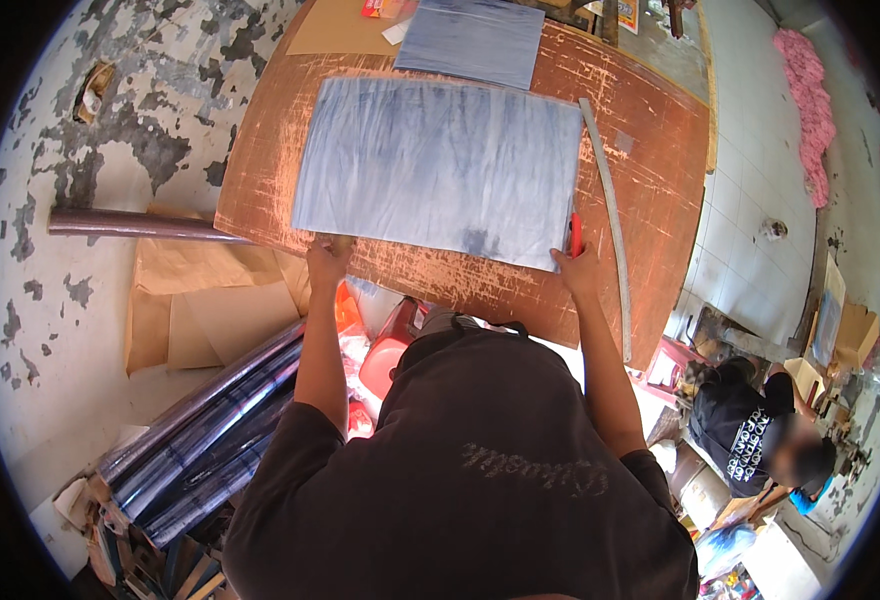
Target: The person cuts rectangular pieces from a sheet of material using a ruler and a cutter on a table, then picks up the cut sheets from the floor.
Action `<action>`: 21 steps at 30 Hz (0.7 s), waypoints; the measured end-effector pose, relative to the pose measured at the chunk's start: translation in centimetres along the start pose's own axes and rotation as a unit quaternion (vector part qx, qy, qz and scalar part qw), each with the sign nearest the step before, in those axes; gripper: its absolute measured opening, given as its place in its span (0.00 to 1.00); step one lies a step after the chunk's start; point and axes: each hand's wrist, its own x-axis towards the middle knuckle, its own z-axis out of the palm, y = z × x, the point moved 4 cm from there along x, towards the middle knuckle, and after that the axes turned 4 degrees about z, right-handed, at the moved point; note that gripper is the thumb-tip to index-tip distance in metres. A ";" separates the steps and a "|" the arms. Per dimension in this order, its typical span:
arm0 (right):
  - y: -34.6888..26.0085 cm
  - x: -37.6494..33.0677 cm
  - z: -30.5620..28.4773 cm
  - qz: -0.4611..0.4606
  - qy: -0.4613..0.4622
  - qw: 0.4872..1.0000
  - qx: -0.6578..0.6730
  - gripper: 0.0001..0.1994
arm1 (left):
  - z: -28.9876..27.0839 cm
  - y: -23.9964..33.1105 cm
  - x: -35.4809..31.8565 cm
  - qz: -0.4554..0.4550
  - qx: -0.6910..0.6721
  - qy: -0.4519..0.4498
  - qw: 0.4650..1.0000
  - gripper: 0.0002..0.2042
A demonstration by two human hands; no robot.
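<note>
Crosswise | blue-grey sheet (435, 170), long axis left-right | left hand (329, 260), right hand (578, 270): clamped on near edge

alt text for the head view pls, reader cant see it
A person's left hand and right hand touch the near edge of a streaked blue-grey sheet on a worn brown table, the right beside a red object. A smaller similar sheet lies beyond, a long grey strip to the right; a co-worker is at lower right.
</note>
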 end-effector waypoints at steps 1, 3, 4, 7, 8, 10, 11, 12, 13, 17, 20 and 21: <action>-0.1 0.1 -0.1 0.004 -0.006 1.000 -0.003 0.24 | 0.0 -0.2 0.0 -0.003 -0.001 -0.001 1.000 0.35; -0.4 0.1 -0.4 0.003 -0.019 1.000 0.003 0.23 | -0.3 -0.8 0.3 -0.009 -0.003 -0.003 1.000 0.36; -0.5 0.1 -0.6 -0.001 -0.024 1.000 0.011 0.23 | -0.2 -0.8 0.4 -0.026 -0.008 -0.026 0.999 0.37; 0.6 0.8 -1.1 0.002 -0.030 0.999 0.015 0.22 | 0.1 0.0 1.2 -0.050 -0.028 -0.083 0.995 0.37; 0.3 0.9 -1.0 0.001 -0.039 0.999 0.017 0.22 | -0.1 -1.2 1.3 -0.051 -0.033 -0.085 0.995 0.36; -0.4 0.7 -1.1 -0.006 -0.044 0.999 -0.006 0.24 | -0.4 -3.1 1.4 -0.068 -0.083 -0.118 0.987 0.34; -0.8 0.5 -1.3 -0.008 -0.043 0.999 -0.018 0.24 | -0.5 -3.3 1.5 -0.084 -0.129 -0.147 0.977 0.34; -1.3 0.0 -1.3 -0.017 -0.043 0.998 -0.040 0.25 | -0.5 -3.4 1.3 -0.099 -0.174 -0.175 0.964 0.34; -1.5 -0.2 -1.2 -0.027 -0.040 0.997 -0.062 0.26 | -0.9 -3.1 1.3 -0.095 -0.170 -0.169 0.966 0.31; -1.4 0.0 -1.4 -0.044 -0.037 0.996 -0.075 0.29 | -2.6 -0.3 0.3 -0.143 -0.234 -0.172 0.946 0.24; 0.4 1.6 -1.7 -0.046 -0.027 0.994 -0.092 0.28 | -4.0 3.2 -0.4 -0.182 -0.280 -0.175 0.926 0.19; 1.1 2.1 -1.5 -0.045 -0.039 0.995 -0.078 0.27 | -4.3 3.9 -0.6 -0.190 -0.286 -0.173 0.923 0.18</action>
